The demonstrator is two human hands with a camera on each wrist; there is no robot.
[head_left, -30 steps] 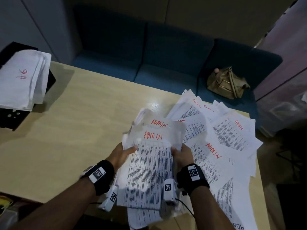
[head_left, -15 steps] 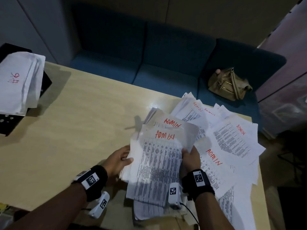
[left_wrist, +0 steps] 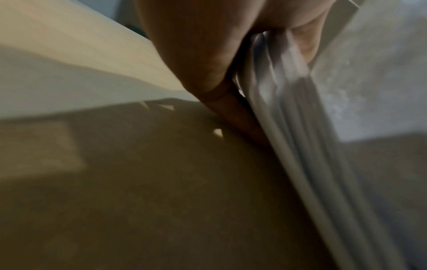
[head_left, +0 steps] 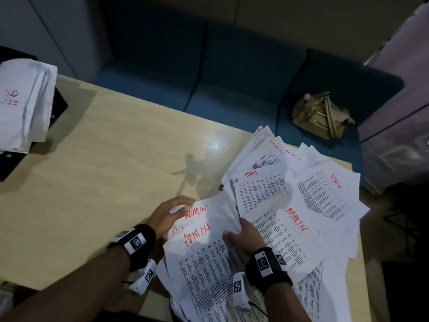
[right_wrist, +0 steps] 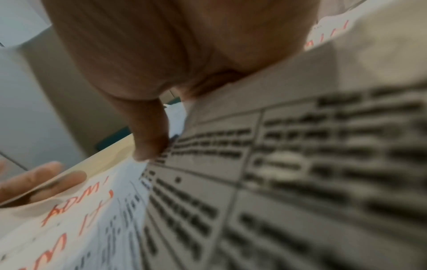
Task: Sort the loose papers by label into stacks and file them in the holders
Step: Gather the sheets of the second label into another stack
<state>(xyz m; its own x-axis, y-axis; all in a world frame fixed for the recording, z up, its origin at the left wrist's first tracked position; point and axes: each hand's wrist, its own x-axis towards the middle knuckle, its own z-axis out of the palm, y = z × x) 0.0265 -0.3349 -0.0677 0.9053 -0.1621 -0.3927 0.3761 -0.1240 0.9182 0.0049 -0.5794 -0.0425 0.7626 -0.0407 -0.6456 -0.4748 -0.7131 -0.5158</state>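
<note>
White sheets marked ADMIN in red make up the gathered stack (head_left: pixel 204 263) on the pale wooden bench (head_left: pixel 92 182). Left hand (head_left: pixel 167 214) lies at the stack's far left corner, fingers (left_wrist: pixel 231 113) straight and apart against the sheet edges. Right hand (head_left: pixel 243 235) holds the stack's right edge, thumb (right_wrist: pixel 150 138) pressed on top; its other fingers are hidden. Loose ADMIN papers (head_left: pixel 301 194) fan out just right of the stack. Well left of it, a black holder (head_left: pixel 58 105) carries white papers (head_left: pixel 21 103).
</note>
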